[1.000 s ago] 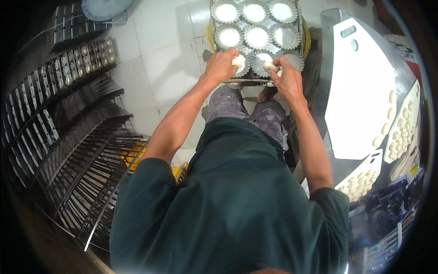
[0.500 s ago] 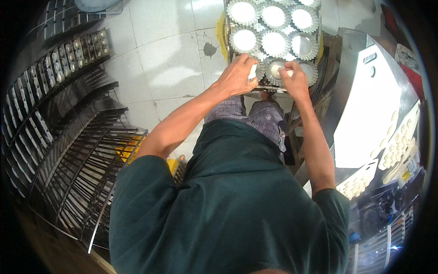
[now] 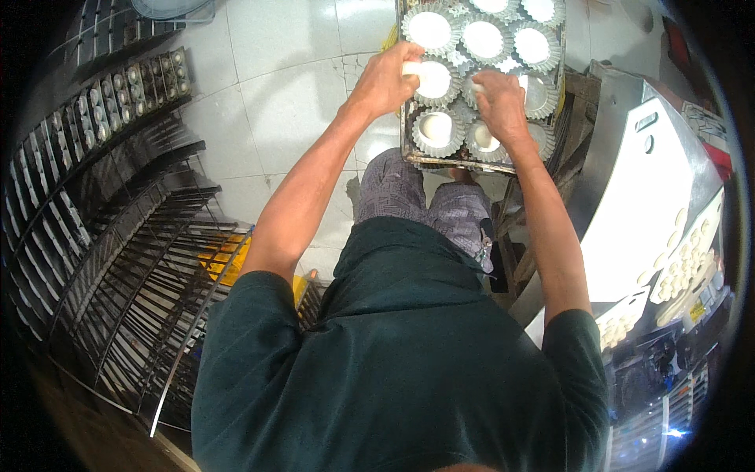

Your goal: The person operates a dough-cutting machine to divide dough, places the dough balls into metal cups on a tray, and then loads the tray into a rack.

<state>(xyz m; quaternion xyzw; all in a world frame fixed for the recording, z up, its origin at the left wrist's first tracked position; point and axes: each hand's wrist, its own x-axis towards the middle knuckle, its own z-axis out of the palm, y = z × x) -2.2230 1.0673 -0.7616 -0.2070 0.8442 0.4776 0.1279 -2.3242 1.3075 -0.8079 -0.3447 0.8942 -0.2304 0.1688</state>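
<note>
A metal tray (image 3: 405,130) in front of me holds rows of fluted tins (image 3: 486,39). In the nearest row, a pale dough piece (image 3: 434,128) sits in the left tin, and another dough piece (image 3: 485,140) lies in the middle one, partly behind my right wrist. My left hand (image 3: 389,80) is closed around a white dough piece at the tray's left edge, beside the second-row tin. Over the second row's middle tin, my right hand (image 3: 500,102) curls with pale dough at its fingers, hiding most of that tin.
Right of the tray, a long white board (image 3: 629,204) leans across a metal surface, with several dough rounds (image 3: 684,267) on boards beyond it. Dark metal racks (image 3: 141,291) stand to the left, a yellow container (image 3: 228,259) among them. Floor tiles (image 3: 275,79) lie between.
Both hands have moved from the nearest row to the second row, farther from me. The front left and middle tins now show dough pieces. The tray sits slightly lower and to the right in view.
</note>
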